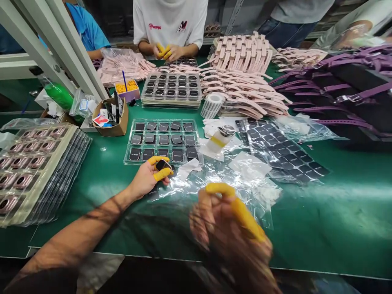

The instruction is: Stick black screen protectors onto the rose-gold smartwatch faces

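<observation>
Pinched in my left hand [154, 171], between fingers in yellow finger cots, is a small watch case [163, 165] with a dark glossy face. It is just in front of a clear compartment tray [126, 153] holding dark square pieces. My right hand [229, 220] is raised over the near table, blurred by motion. Its yellow-covered thumb and forefinger are bent together; whatever lies between them cannot be made out. Under and between the hands are crumpled clear film [196, 183] and a white paper scrap [188, 168]. A dark square piece [154, 193] lies below my left hand.
Stacked trays of pink watch cases [69, 179] stand left. Behind are more clear trays [171, 102], a label roll [212, 105], a cardboard box [121, 128] and pink straps [245, 98]. A metal-topped bottle [221, 136], black sticker sheets [281, 149] and purple straps [346, 87] lie right. A co-worker [170, 24] sits opposite.
</observation>
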Action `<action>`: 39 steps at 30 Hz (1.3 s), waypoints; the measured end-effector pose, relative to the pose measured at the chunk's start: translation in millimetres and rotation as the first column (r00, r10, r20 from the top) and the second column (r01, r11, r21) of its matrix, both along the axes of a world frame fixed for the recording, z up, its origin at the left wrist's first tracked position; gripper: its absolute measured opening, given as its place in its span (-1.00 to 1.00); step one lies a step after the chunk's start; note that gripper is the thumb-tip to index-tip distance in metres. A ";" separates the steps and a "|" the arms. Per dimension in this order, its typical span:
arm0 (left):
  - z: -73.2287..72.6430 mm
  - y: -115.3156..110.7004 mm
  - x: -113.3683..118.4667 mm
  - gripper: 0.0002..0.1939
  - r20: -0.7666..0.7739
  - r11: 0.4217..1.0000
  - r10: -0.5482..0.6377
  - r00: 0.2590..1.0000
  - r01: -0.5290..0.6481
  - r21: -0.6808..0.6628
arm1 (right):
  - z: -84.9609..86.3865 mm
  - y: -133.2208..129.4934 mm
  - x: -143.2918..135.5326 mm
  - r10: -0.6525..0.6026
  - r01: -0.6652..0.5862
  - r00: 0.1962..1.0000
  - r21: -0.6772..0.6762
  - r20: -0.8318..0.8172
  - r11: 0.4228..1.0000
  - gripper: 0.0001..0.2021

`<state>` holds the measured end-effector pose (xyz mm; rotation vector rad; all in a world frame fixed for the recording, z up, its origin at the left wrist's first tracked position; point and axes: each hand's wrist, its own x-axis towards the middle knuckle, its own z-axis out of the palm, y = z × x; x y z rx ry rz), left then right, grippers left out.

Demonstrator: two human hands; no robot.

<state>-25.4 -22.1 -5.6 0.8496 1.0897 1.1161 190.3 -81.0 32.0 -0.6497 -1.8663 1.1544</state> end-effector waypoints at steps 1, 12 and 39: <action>-0.8 -0.6 0.2 -0.31 0.015 0.998 -0.058 0.998 0.058 -0.020 | -5.5 25.5 0.2 -0.141 0.141 0.990 0.025 -0.009 0.990 -0.42; -4.6 -5.4 -6.6 -0.28 0.210 0.912 -0.336 0.918 0.373 -0.172 | -43.8 90.4 -4.0 0.003 -0.079 0.979 0.363 0.205 0.929 -0.74; -6.6 -5.6 -0.1 -0.27 -0.225 0.992 -0.080 0.971 0.055 -0.114 | -51.4 106.5 15.1 -0.575 0.355 0.791 0.608 0.210 0.710 -0.86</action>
